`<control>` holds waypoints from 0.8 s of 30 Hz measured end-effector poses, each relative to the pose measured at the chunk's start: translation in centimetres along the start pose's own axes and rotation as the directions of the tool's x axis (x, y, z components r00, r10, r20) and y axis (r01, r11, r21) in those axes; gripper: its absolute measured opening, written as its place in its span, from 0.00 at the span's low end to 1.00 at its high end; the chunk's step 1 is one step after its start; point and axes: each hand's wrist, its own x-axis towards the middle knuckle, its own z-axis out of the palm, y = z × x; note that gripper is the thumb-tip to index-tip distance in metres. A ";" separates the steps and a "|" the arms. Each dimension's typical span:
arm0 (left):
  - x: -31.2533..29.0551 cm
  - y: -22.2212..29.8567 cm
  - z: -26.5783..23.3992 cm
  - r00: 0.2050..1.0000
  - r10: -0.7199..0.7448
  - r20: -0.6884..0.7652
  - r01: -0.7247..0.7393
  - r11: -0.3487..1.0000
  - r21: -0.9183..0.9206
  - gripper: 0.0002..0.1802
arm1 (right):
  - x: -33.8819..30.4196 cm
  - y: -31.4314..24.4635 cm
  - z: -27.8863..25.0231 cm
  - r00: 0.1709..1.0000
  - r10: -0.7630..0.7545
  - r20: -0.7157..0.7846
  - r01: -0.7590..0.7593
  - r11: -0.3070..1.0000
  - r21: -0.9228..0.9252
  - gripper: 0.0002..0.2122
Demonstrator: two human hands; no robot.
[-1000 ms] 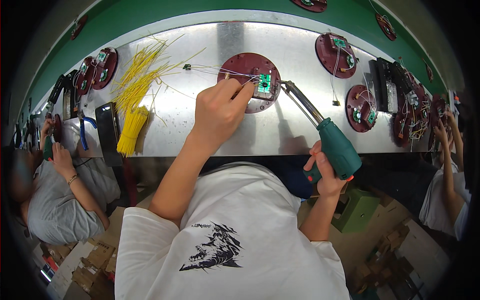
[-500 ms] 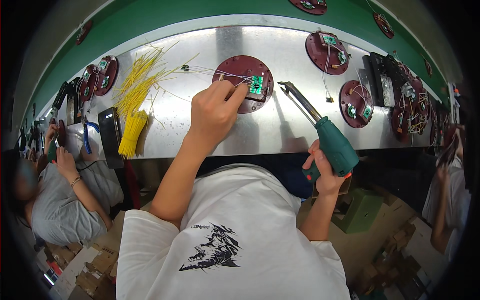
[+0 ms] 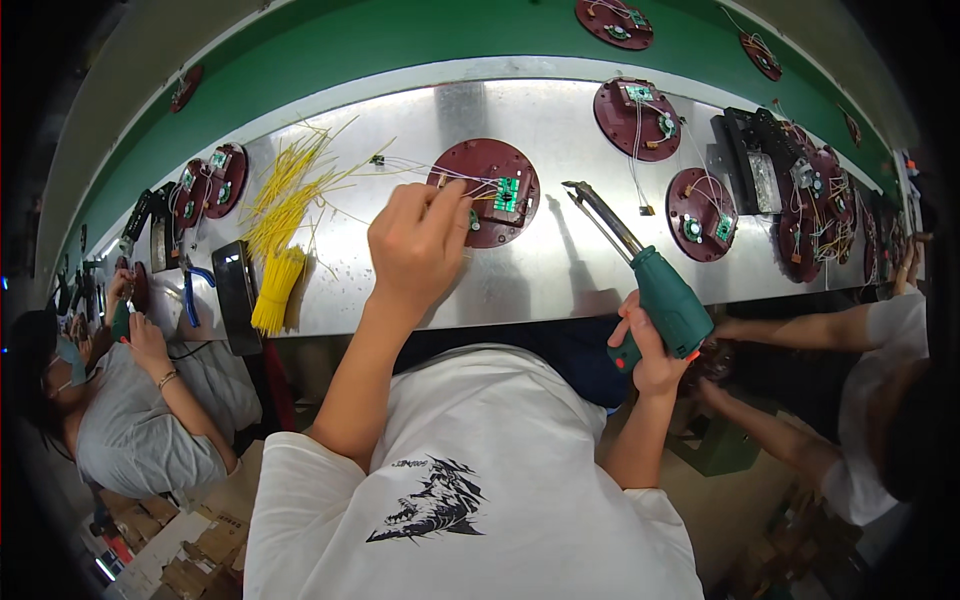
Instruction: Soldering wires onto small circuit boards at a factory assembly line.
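On the metal bench before me lies a round dark red disc (image 3: 490,232) carrying a small green circuit board (image 3: 507,194). Thin pale wires (image 3: 420,167) run left from the board to a small dark connector (image 3: 377,160). My left hand (image 3: 418,245) is over the disc's left edge, thumb and fingers pinched together; what they hold, if anything, is hidden. My right hand (image 3: 655,355) grips the handle of a green soldering gun (image 3: 672,303). Its long metal tip points up and left, right of the disc and apart from it.
Yellow wires (image 3: 278,290) lie bundled and loose at left, beside a dark flat tray (image 3: 236,300) and blue-handled pliers (image 3: 192,295). More wired discs (image 3: 637,120) sit at right, near a black stand (image 3: 755,165). Co-workers (image 3: 150,430) sit on both sides; a green belt (image 3: 400,50) carries discs behind.
My left hand has drawn slightly left, off the circuit board, baring more of the disc. The whole view has shifted a little. At right, a co-worker's arms now reach in toward the bench.
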 end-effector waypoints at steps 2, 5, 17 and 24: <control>0.0 -0.6 -0.9 0.999 -0.029 -0.016 0.029 0.999 0.018 0.10 | 0.0 0.1 -0.2 1.000 0.004 -0.015 -0.004 1.000 0.008 0.17; -0.1 -1.2 -2.8 0.993 -0.041 -0.112 0.053 0.993 0.106 0.10 | -0.1 0.1 -0.6 0.998 0.001 -0.064 -0.001 1.000 0.003 0.16; -2.9 -1.9 -6.1 0.955 0.138 0.262 -0.147 0.989 0.016 0.09 | -0.2 0.1 -1.5 0.996 0.000 -0.094 0.005 0.999 0.053 0.16; 0.9 -3.1 -7.9 0.953 0.050 0.299 -0.121 0.967 0.223 0.18 | -0.8 0.0 -2.1 0.969 0.049 -0.243 0.003 0.978 0.211 0.12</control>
